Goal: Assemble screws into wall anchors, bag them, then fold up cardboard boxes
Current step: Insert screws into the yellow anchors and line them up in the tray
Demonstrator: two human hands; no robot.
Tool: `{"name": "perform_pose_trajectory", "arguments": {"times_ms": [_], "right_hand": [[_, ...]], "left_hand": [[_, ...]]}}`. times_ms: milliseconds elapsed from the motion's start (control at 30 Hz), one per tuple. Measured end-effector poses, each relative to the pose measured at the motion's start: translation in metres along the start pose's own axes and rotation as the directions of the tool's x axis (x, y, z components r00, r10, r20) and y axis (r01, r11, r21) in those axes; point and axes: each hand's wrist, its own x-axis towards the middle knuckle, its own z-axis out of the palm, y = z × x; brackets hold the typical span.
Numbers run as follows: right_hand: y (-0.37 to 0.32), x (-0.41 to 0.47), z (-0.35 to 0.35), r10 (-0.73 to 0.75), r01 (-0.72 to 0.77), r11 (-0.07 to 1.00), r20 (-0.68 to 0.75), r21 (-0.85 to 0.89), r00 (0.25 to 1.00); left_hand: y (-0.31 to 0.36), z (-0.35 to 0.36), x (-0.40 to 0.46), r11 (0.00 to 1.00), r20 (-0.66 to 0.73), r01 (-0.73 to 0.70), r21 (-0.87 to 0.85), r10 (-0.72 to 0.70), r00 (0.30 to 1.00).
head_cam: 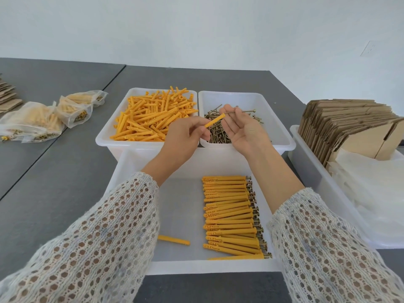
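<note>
One yellow anchor [215, 120] is pinched in the fingers of the left hand [184, 138], its open end tilted up toward the right hand [242, 130], which pinches a single screw [242, 111] by the shank with the head pointing away to the right. The two pieces sit tip to mouth, nearly touching, which looks like lining up to push the screw in; both hover above the screw tray [277, 119], so a dropped screw would likely fall back among the loose screws [218, 133] heaped in its left half.

Left of the screw tray, touching it, a second white tray [105, 136] holds a heap of loose anchors [153, 117]. In front of the screw tray, nearest the person, the large tray [135, 162] holds a neat row of finished anchors [229, 215], screw heads all to the right, probably for easy counting into bags, plus one stray anchor [173, 240] apart on the left.

Right of the screw tray, a bin [306, 162] holds flat cardboard boxes [341, 127] standing on edge and a stack of clear bags [371, 189]. Far left of the screw tray, filled bags [43, 119] lie on the grey table [65, 182]
</note>
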Motion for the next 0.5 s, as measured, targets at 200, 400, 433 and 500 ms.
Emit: {"name": "perform_pose_trajectory", "arguments": {"times_ms": [200,400,433,500], "right_hand": [[0.005,0.003,0.0041,-0.045,0.045,0.98,0.003,-0.193,0.999],[0.0028,0.0031,0.0027,-0.102,0.1,0.994,-0.076,-0.034,0.992],[0.0032,0.0033,0.0027,-0.11,0.106,0.992,-0.067,-0.066,0.992],[0.0043,0.0027,0.0045,-0.13,0.122,0.977,-0.03,-0.174,0.991]], "left_hand": [[-0.0032,-0.002,0.0021,1.0,0.003,-0.012,0.012,0.012,1.0],[-0.0061,-0.0035,0.0043,0.999,-0.018,-0.008,0.04,0.009,1.0],[-0.0059,-0.0033,0.0042,0.999,-0.013,-0.01,0.044,0.011,1.0],[-0.0056,-0.0029,0.0038,0.999,-0.002,-0.009,0.044,0.009,1.0]]}}
